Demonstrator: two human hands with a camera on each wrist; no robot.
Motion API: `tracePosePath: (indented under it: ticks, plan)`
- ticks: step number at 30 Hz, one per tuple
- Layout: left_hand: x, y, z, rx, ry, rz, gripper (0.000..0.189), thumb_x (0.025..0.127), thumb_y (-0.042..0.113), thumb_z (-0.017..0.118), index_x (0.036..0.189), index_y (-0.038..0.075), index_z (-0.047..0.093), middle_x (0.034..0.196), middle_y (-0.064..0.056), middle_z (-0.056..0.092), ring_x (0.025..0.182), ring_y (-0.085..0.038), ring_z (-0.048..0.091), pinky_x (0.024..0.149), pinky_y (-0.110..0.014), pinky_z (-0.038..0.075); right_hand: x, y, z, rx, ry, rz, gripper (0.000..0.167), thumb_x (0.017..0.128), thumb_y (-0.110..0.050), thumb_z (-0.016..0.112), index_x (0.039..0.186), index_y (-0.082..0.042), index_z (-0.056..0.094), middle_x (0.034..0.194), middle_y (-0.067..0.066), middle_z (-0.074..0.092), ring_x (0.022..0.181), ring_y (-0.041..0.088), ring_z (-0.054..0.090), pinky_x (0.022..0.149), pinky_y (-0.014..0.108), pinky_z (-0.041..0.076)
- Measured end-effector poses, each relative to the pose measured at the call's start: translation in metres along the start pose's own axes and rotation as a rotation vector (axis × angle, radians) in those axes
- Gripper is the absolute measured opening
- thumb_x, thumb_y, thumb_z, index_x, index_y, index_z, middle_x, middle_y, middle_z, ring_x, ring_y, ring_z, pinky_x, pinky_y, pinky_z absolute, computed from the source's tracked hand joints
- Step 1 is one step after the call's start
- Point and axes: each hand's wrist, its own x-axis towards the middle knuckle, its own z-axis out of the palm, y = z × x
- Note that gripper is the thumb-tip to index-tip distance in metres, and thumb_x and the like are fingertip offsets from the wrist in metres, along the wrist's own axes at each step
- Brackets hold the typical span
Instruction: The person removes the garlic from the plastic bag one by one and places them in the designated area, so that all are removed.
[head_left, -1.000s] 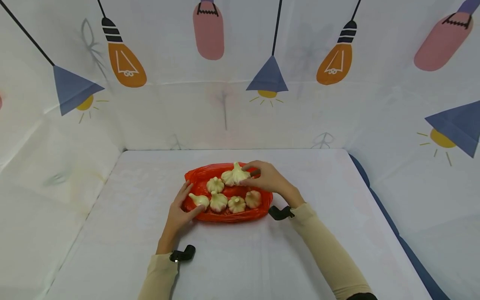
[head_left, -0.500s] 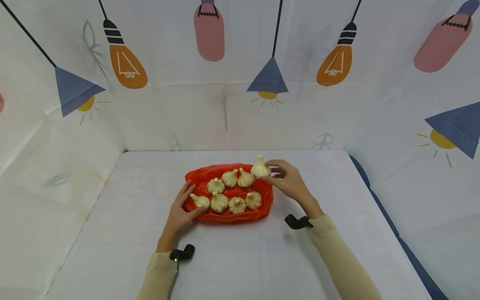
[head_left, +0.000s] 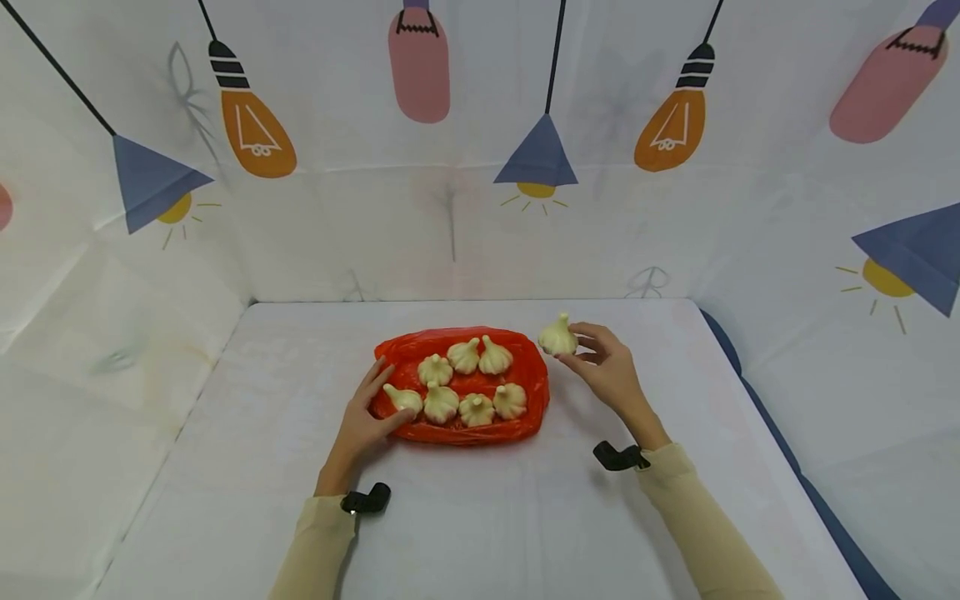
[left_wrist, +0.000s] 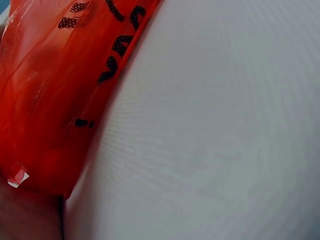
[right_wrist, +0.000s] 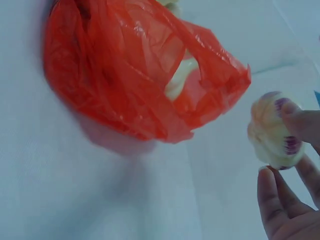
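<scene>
In the head view my right hand (head_left: 613,375) pinches a garlic bulb (head_left: 557,337) between thumb and fingertips, just off the right end of a red plastic bag (head_left: 468,434). Purple streaks mark this bulb in the right wrist view, where the thumb lies over it. My left hand (head_left: 362,423) spans the bag's left end with fairly straight fingers, the thumb along the near rim. Several other bulbs lie in the bag in two rows, among them a near-left bulb (head_left: 402,400) beside the left thumb and a far-row bulb (head_left: 495,357).
A white-covered table (head_left: 480,525) carries the bag. Behind it stands a white cloth backdrop (head_left: 360,225) printed with lamps and bulbs. Each wrist wears a small black camera, such as the right one (head_left: 618,456). Black lettering marks the bag's side (left_wrist: 60,100) in the left wrist view.
My right hand has lifted the garlic bulb from the bag's far row and carried it right, past the bag's right end. The left hand has stayed at the bag's left end.
</scene>
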Motion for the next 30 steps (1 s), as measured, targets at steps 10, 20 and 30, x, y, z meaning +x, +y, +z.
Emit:
tracePosePath:
  ticks: [10, 20, 30]
  plan:
    - [-0.001, 0.001, 0.003, -0.009, -0.018, 0.001, 0.088, 0.085, 0.031, 0.083, 0.159, 0.010, 0.041, 0.173, -0.004, 0.020, 0.159, -0.037, 0.016, 0.123, -0.069, 0.018, -0.005, 0.019, -0.010, -0.059, 0.030, 0.036, 0.053, 0.083, 0.007, 0.080, 0.131, 0.013, 0.058, 0.133, 0.032, 0.056, 0.119, 0.052, 0.063, 0.090, 0.058, 0.057]
    - [-0.002, 0.000, 0.001, 0.007, -0.028, 0.001, 0.088, 0.085, 0.031, 0.083, 0.159, 0.011, 0.041, 0.173, -0.004, 0.020, 0.159, -0.038, 0.016, 0.123, -0.069, 0.018, -0.004, 0.059, -0.012, -0.106, 0.048, 0.046, 0.054, 0.081, 0.011, 0.080, 0.131, 0.012, 0.059, 0.132, 0.033, 0.055, 0.117, 0.054, 0.063, 0.088, 0.065, 0.055]
    - [-0.002, -0.001, -0.001, 0.008, -0.031, 0.011, 0.088, 0.085, 0.032, 0.082, 0.159, 0.010, 0.040, 0.173, -0.005, 0.019, 0.159, -0.038, 0.015, 0.123, -0.070, 0.017, 0.005, 0.095, -0.010, -0.072, 0.105, 0.171, 0.057, 0.082, 0.006, 0.083, 0.134, 0.005, 0.060, 0.136, 0.025, 0.054, 0.121, 0.045, 0.063, 0.087, 0.018, 0.058]
